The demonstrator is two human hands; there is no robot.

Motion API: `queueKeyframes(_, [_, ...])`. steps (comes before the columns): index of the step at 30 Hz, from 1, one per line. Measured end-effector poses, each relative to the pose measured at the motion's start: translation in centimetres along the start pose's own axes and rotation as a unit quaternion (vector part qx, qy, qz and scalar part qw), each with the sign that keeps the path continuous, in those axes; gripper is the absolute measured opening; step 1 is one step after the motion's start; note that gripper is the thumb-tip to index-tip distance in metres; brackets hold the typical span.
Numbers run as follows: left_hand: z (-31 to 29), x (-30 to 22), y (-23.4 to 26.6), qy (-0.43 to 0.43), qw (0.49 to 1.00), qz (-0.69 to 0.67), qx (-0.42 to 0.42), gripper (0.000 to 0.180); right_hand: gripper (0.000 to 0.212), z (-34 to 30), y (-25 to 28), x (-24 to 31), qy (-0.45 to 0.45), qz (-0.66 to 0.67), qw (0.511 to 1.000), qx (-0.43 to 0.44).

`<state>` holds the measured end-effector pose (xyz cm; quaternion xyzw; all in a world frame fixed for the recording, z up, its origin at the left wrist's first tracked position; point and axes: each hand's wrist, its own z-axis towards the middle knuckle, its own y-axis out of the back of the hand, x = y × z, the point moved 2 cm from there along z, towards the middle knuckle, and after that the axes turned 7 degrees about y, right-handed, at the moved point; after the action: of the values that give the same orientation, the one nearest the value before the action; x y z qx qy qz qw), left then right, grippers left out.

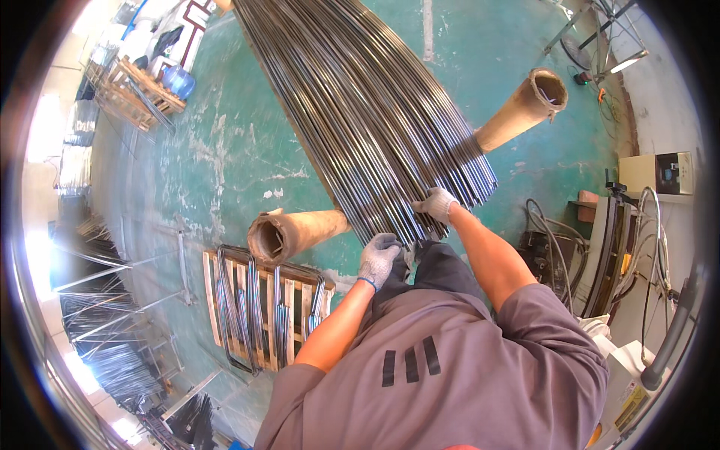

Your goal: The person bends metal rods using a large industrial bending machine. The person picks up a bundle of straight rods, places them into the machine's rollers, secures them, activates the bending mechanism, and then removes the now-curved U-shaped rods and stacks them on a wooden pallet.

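Note:
A wide layer of long, thin shiny metal rods [360, 112] stretches away from me, with the near ends in front of my legs. My left hand [380, 259], in a pale knit glove, has its fingers curled at the rod ends on the left side. Farther right and slightly deeper in, my right hand [435, 204], gloved too, is closed over rods near their ends. Both palms are turned from view, so how many rods each hand holds is hidden.
Thick cardboard tubes flank the rods, one at left [292, 234] and another at right [525, 109]. A wooden pallet [262, 307] with bent metal pieces lies at lower left. Hoses and machinery [607, 247] stand along the right wall. A blue water bottle [178, 81] sits far left.

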<state>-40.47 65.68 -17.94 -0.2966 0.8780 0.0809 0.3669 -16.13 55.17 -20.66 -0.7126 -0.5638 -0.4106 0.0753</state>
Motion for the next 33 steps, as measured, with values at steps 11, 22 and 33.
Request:
queueKeyframes(11, [2.8, -5.5, -2.1, 0.050, 0.995, -0.073, 0.041, 0.023, 0.050, -11.0, 2.5, 0.4, 0.089, -0.191, 0.972, -0.103])
queueKeyframes(22, [11.7, -10.3, -7.9, 0.140, 0.905, -0.340, 0.214, 0.027, 0.029, -55.4, -10.7, -16.0, -0.267, -0.203, 0.906, -0.260])
queueKeyframes(33, [-6.8, -6.5, -10.6, 0.213, 0.916, -0.225, 0.256, 0.014, 0.010, -57.8, -19.5, -20.7, -0.250, -0.180, 0.857, -0.413])
